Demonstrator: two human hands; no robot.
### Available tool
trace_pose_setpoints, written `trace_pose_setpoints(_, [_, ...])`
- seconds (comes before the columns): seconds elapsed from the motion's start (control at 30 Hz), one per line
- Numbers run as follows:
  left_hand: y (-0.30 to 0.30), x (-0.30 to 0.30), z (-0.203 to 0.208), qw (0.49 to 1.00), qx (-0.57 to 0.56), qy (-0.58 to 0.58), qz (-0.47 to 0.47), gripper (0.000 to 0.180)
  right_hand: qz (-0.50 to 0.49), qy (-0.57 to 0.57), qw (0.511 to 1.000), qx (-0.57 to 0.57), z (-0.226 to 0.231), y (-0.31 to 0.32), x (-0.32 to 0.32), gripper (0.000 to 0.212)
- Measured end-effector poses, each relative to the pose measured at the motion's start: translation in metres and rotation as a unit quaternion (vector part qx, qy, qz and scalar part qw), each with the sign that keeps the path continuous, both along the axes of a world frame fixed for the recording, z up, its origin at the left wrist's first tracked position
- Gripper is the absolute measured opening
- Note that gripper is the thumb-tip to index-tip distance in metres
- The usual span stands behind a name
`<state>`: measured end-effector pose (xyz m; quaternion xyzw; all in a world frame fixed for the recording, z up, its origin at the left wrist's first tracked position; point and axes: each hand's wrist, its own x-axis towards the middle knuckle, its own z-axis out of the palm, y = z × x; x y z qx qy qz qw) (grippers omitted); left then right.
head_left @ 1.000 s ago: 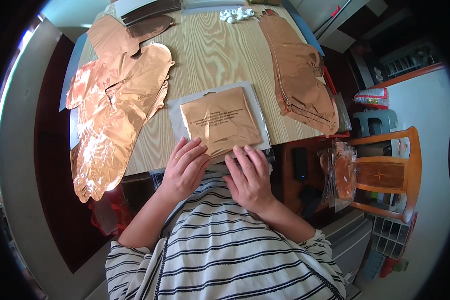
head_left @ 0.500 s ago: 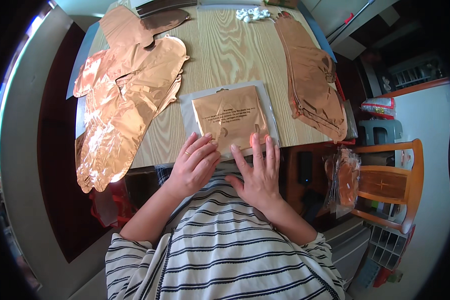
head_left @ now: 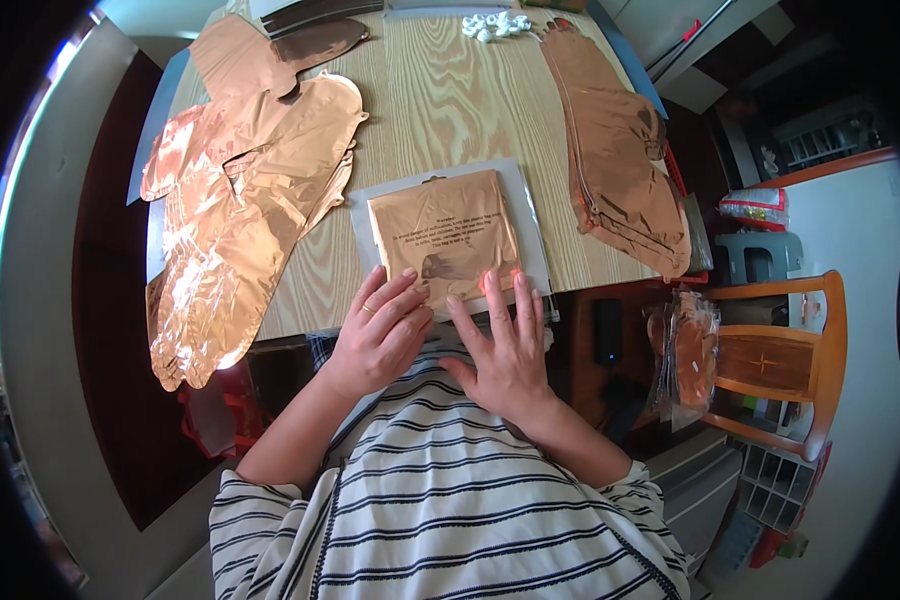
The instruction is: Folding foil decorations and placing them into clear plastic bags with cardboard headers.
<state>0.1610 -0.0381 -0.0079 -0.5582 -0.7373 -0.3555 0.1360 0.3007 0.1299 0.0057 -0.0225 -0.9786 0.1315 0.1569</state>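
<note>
Flat on the table's near edge lies a clear plastic package [head_left: 538,235] with a folded copper-coloured foil balloon [head_left: 440,215] inside and a hang hole at its far edge. My left hand [head_left: 382,335] is at the package's near left corner, fingers bent and close together with the thumb hidden; it appears to grip the edge. My right hand [head_left: 505,355] rests palm down, fingers spread, its fingertips on the near right part. A large, flat, shiny copper foil balloon [head_left: 255,180] lies to the left. Another copper foil balloon [head_left: 615,150] lies along the right side.
A cluster of small white pieces [head_left: 495,26] sits at the table's far side. Dark brown foil [head_left: 315,42] lies at the far left of the wood-grain table [head_left: 430,95]. At the right stands a wooden chair [head_left: 825,350] with clear bags of copper foil [head_left: 692,350] hanging by it.
The package has shifted slightly left and turned a little, and my right hand has moved left with it. The whole view has also drifted a little.
</note>
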Motion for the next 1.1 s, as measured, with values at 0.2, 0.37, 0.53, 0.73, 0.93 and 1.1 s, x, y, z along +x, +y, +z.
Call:
trace_pose_setpoints(0.2, [-0.001,-0.001,0.003,1.0,-0.014,-0.003,-0.004,0.028,0.022,0.15,0.988,-0.027,0.019,0.021,0.019,0.024])
trace_pose_setpoints(0.37, [-0.001,-0.001,0.001,1.0,-0.014,0.006,-0.003,0.029,0.05,0.174,0.975,-0.128,0.064,0.049,-0.047,0.023])
trace_pose_setpoints(0.53, [0.0,-0.002,0.001,1.0,-0.015,0.01,-0.006,0.029,0.042,0.02,0.999,-0.012,0.021,0.032,-0.108,0.064])
trace_pose_setpoints(0.73, [0.0,-0.001,-0.001,1.0,-0.012,0.011,-0.015,0.032,0.01,-0.061,0.998,0.023,-0.007,0.04,-0.102,0.075])
trace_pose_setpoints(0.93, [0.0,-0.003,-0.004,0.999,-0.017,0.022,-0.018,0.034,-0.005,-0.069,0.998,0.006,-0.006,0.041,-0.099,0.076])
trace_pose_setpoints(1.1, [-0.002,-0.005,0.012,0.997,-0.033,-0.059,-0.033,0.041,0.002,-0.058,0.998,0.012,-0.009,0.042,-0.099,0.077])
